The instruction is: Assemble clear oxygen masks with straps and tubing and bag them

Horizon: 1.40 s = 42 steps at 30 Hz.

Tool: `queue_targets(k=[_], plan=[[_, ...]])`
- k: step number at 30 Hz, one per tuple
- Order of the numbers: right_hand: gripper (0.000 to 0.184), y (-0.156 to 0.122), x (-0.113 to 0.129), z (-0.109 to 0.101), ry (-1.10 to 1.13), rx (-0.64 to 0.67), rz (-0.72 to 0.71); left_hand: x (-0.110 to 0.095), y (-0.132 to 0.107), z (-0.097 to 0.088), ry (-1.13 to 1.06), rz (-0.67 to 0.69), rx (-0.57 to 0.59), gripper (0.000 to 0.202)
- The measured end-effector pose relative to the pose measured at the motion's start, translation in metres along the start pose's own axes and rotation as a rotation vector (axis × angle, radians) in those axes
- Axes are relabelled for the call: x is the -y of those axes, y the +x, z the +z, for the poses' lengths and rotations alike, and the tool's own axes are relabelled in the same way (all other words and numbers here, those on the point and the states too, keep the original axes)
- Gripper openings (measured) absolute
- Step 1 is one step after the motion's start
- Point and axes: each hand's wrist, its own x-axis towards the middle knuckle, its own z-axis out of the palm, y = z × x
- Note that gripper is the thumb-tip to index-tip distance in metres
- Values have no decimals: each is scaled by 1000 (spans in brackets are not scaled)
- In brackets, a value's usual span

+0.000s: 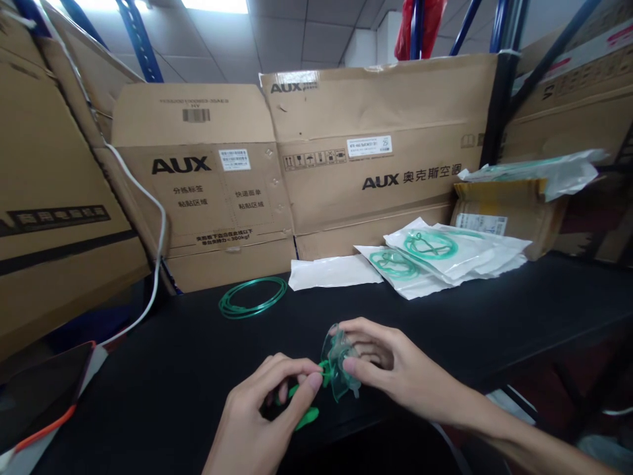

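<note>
On the black desk point(163, 376), left of centre, lies a loose coil of thin, translucent green plastic tubing point(228, 310). Nearer me, my left hand point(264, 409) pinches a bright green, flat strap point(307, 418) between thumb and forefinger; its lower end hangs below my fingers. Just right of that, above the desk's near part, is the clear, green-tinted, cone-like plastic mask point(340, 379): thin and glossy, tilted, with a short pale spout pointing down. My right hand point(390, 363) grips it between thumb and fingers. Farther right, flat white packets point(469, 257) overlap, green coils showing inside.
</note>
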Motion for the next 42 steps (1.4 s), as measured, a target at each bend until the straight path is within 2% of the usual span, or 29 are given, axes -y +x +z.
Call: queue_targets(k=[10,20,22,25,27,30,34,37,42], plan=[[39,-1,1,1,-154,-42,-1,-2,1,0,-1,55,40,21],[35,-5,3,6,-252,-100,-65,0,0,2,-71,38,36,19],[30,-6,3,6,-280,-123,-94,-2,-1,3,-102,-4,35,16],[6,-7,5,6,-391,-91,-204,-6,-3,4,-158,-92,23,14],[6,-8,7,6,-432,-34,-270,-6,-3,5,-159,-107,10,14],[10,-8,9,6,-428,-11,-264,-4,-2,4,-115,-64,-8,13],[2,-7,6,6,-427,-56,-246,1,0,4,-49,22,-4,19],[5,-7,4,7,-452,-91,-240,2,-1,5,-9,59,-1,23],[5,-7,5,7,-446,-111,-234,4,-3,5,37,119,-38,18]])
